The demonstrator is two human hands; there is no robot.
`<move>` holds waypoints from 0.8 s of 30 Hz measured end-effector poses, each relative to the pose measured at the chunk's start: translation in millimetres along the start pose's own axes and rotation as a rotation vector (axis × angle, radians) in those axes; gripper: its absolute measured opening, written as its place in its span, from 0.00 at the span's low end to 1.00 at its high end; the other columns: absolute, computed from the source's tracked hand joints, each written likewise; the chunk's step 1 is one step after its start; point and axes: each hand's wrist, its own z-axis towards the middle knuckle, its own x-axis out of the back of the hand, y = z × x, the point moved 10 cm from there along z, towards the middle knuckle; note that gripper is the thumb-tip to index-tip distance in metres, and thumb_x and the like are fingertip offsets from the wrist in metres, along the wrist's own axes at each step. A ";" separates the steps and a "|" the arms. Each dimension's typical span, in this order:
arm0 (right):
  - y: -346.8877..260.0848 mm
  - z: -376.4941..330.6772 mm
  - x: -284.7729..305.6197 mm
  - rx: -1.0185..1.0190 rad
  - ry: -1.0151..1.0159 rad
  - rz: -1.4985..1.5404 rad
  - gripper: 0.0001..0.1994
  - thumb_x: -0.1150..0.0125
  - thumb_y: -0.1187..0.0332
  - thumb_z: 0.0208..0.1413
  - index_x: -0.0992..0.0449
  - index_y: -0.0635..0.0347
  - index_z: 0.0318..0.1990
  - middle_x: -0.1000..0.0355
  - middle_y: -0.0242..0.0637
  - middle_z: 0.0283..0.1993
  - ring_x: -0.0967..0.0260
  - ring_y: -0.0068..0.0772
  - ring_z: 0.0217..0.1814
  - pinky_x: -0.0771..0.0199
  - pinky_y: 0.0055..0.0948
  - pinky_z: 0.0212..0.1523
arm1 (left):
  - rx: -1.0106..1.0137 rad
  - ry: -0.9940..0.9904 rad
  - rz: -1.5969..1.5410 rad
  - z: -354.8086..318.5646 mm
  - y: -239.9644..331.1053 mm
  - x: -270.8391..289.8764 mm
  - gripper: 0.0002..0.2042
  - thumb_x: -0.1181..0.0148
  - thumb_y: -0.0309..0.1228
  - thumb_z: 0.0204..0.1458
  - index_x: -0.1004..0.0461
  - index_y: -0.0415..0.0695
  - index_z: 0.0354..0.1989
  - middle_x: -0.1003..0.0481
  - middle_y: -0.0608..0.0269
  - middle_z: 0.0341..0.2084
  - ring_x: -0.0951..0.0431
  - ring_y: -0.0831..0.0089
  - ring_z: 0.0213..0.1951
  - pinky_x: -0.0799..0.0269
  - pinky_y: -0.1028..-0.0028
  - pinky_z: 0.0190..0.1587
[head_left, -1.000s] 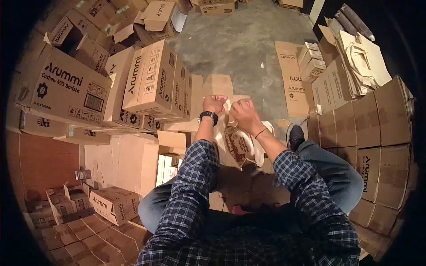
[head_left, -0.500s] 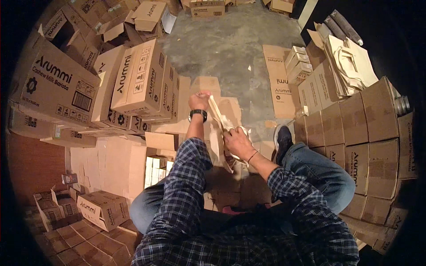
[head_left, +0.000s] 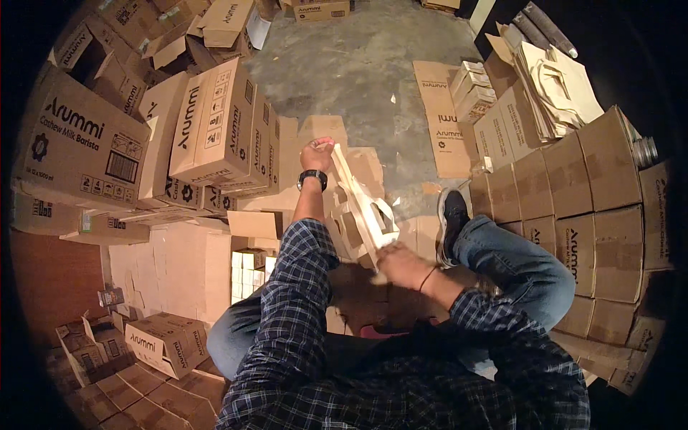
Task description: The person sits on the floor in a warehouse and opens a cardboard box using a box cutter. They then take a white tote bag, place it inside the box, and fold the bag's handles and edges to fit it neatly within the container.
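Observation:
A cream paper bag (head_left: 360, 208), flat and seen nearly edge-on, stretches slantwise between my hands. Loop-like handles stick out beside it. At its far end my left hand (head_left: 317, 155) pinches a corner, a dark watch on the wrist. My right hand (head_left: 407, 266), slightly smeared by motion, has its fingers closed at the near end of the bag. Similar bags (head_left: 559, 89) with handles lie stacked at the far right.
Brown cartons (head_left: 215, 125) stand piled on my left, and a wall of cartons (head_left: 602, 215) rises on my right. Flattened cardboard (head_left: 444, 122) lies on the concrete floor (head_left: 344, 64). An open carton (head_left: 251, 269) of small white packs sits by my left knee.
My right hand has moved nearer to me and rightward. The bag, crumpled and bunched before, now looks straighter and stretched out. My left hand has stayed almost in place.

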 end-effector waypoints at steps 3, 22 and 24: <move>77.7 20.1 -7.9 -0.292 -0.070 0.577 0.15 0.32 0.59 0.42 0.21 0.60 0.34 0.25 0.42 0.41 0.27 0.47 0.41 0.27 0.40 0.43 | 0.067 -0.114 -0.042 -23.5 -8.9 10.3 0.39 0.37 0.44 0.53 0.48 0.35 0.66 0.27 0.43 0.48 0.20 0.60 0.35 0.21 0.64 0.35; 87.0 49.6 66.9 -0.431 0.627 1.403 0.21 0.34 0.69 0.54 0.32 0.64 0.54 0.28 0.36 0.44 0.30 0.30 0.48 0.30 0.26 0.48 | -0.102 -0.513 -0.211 -226.4 75.5 -13.0 0.22 0.56 0.44 0.65 0.31 0.39 0.57 0.23 0.62 0.37 0.25 0.76 0.41 0.30 0.74 0.46; 65.3 40.5 79.1 -0.509 0.571 1.651 0.25 0.32 0.75 0.50 0.35 0.61 0.56 0.29 0.40 0.47 0.30 0.30 0.49 0.29 0.27 0.47 | -0.267 -0.476 0.016 -216.5 74.6 1.6 0.24 0.58 0.46 0.65 0.33 0.37 0.57 0.23 0.60 0.35 0.25 0.76 0.39 0.30 0.75 0.44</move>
